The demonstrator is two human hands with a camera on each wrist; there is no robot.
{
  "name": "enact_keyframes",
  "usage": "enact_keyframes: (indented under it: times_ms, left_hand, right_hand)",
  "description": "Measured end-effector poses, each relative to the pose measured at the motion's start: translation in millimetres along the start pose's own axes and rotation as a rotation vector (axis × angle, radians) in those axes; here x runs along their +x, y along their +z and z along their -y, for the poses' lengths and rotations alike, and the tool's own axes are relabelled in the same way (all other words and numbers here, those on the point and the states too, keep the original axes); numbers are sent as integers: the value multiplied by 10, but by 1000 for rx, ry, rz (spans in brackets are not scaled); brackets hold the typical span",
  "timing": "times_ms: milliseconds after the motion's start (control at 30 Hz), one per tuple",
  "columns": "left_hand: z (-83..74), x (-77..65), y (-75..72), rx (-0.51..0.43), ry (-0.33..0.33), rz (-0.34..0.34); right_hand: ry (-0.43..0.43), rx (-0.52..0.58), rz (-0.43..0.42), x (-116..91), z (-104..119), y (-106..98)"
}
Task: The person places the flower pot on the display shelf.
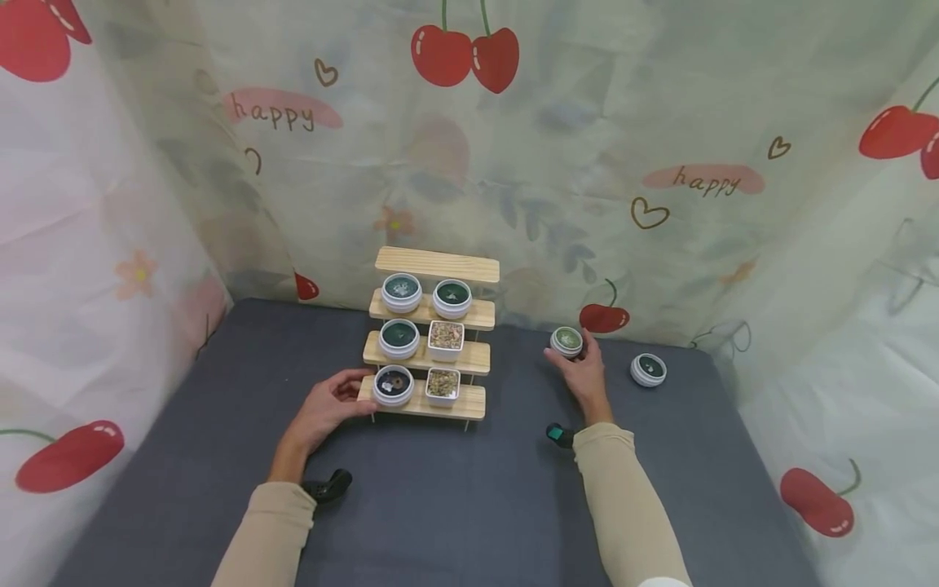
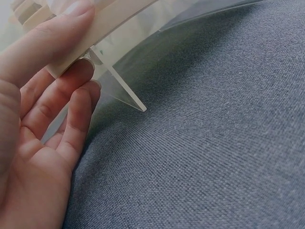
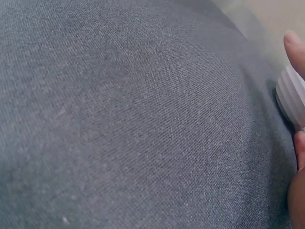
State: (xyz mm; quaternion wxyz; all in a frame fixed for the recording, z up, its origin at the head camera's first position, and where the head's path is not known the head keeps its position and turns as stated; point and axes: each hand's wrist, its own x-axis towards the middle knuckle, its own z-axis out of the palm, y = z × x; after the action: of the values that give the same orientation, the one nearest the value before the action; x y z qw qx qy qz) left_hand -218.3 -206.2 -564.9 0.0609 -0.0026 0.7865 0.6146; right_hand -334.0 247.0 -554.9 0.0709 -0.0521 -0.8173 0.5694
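A tiered wooden stand (image 1: 438,265) with clear side supports stands left of centre in the head view. My left hand (image 1: 330,409) pinches the left end of its lowest step, thumb on top and fingers beneath; the thumb (image 2: 43,40) shows this up close. Round white pots with dark green tops, such as the upper left pot (image 1: 401,293), share the steps with two square white pots (image 1: 445,341) of speckled grains. To the right, my right hand (image 1: 582,379) grips a small round white pot (image 1: 566,341) with a light green top. Its ribbed side shows partly in the right wrist view.
Another round white pot (image 1: 649,370) with a dark top sits on the dark grey cloth (image 1: 469,497) to the right of my right hand. The stand's top step holds nothing. A patterned curtain (image 1: 557,163) hangs close behind the table and along both sides.
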Motion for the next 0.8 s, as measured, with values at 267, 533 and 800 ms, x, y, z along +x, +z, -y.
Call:
enact_keyframes:
  times_ms: [267,533,800]
  left_hand:
    - [-8,-1,4,-13,-9,4]
    - [13,13,15,-11,-11,1]
    - [18,19,4,-15,-10,1]
  right_hand:
    - [-23,-48,4,26,-21,0]
    - [-42,-162,-3,28,-47,5]
    - [-55,-193,-11,9,-34,46]
